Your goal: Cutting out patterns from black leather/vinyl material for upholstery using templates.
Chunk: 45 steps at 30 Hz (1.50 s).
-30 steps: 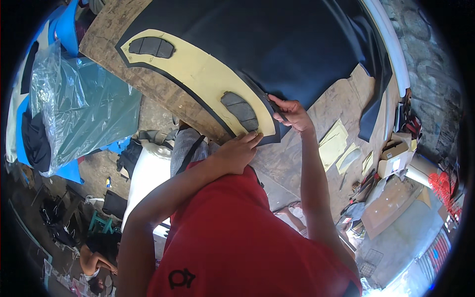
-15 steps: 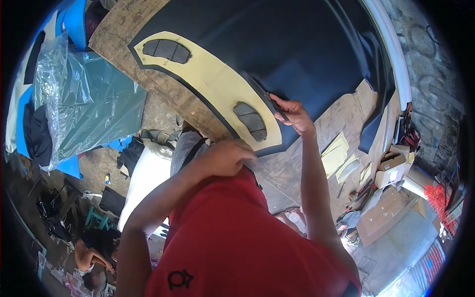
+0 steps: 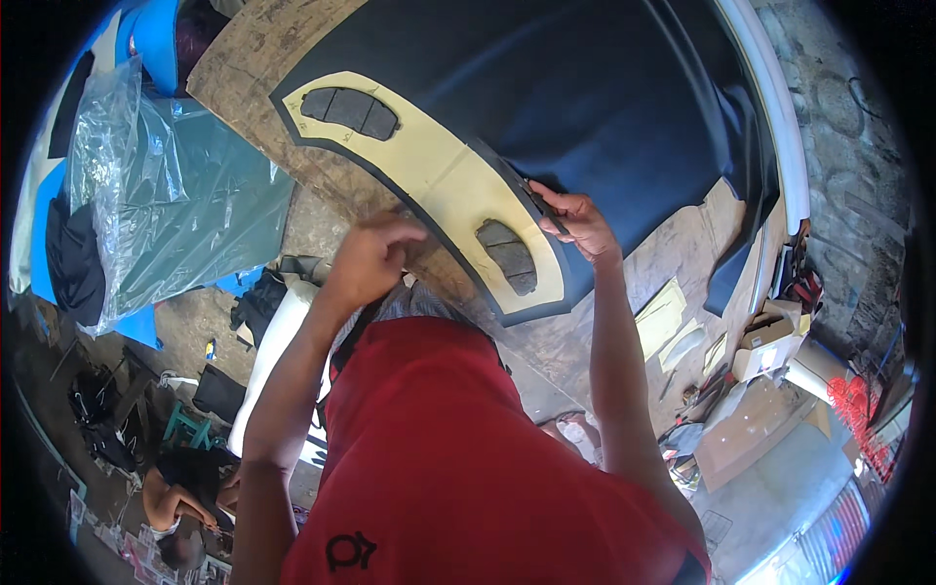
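Note:
A long curved yellow pattern piece (image 3: pixel 429 180) lies on a black sheet (image 3: pixel 585 88), which looks like vinyl or leather. Two dark brake pads rest on it, one pad (image 3: pixel 351 112) near its far left end and another pad (image 3: pixel 507 255) near its close end. My right hand (image 3: pixel 582 226) is closed on dark scissors (image 3: pixel 538 202), whose blades lie along the pattern's right edge, on the black sheet. My left hand (image 3: pixel 370 261) hovers by the near table edge, left of the pattern, fingers loosely curled and apart, with nothing in them.
The wooden table (image 3: pixel 263 107) runs under the sheet. Yellow paper pieces (image 3: pixel 661 317) and a cardboard box (image 3: pixel 765 346) lie to the right. Plastic-wrapped material (image 3: pixel 195 195) stands at left. Another person (image 3: pixel 185 497) is bent over at lower left. A white roll (image 3: pixel 780 117) borders the sheet.
My left hand has moved left and away from my body, off the pattern's near end. The pattern and sheet appear slightly lower and further right in view. My right hand keeps hold of the scissors.

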Available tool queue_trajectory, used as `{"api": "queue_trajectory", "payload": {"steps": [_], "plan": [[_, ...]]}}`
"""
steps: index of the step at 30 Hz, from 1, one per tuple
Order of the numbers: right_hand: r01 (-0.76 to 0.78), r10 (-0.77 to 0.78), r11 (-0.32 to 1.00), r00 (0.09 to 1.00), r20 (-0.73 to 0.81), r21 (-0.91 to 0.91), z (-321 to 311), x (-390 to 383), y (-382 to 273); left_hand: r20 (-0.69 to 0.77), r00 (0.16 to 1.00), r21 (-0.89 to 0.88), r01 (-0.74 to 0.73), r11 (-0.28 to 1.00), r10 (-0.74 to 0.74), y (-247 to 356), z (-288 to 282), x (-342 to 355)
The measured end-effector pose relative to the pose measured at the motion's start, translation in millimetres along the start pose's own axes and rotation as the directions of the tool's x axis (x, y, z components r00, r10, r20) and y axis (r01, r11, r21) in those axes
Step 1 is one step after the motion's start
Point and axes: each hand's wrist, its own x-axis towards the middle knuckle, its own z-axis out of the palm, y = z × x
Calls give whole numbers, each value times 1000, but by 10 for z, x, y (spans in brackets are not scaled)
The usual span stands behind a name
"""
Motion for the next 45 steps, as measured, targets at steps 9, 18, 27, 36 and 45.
{"api": "queue_trajectory", "payload": {"steps": [9,18,27,36,45], "plan": [[-37,32,993,998,-44,-110,171,204,-183,-554,823,498,206,842,127,-617,-786,195],[-21,18,993,1000,-23,-112,285,387,-302,-648,707,617,268,740,284,-965,-1502,668],[-30,30,999,1000,-4,-42,473,608,-418,-501,738,813,222,538,452,-1393,-2156,1281],[-34,35,994,999,6,-103,611,831,-533,-380,839,854,156,497,389,-1517,-2357,1163],[-60,57,988,998,-26,-144,766,995,-671,-393,827,831,131,541,402,-1532,-2404,1138]]}}
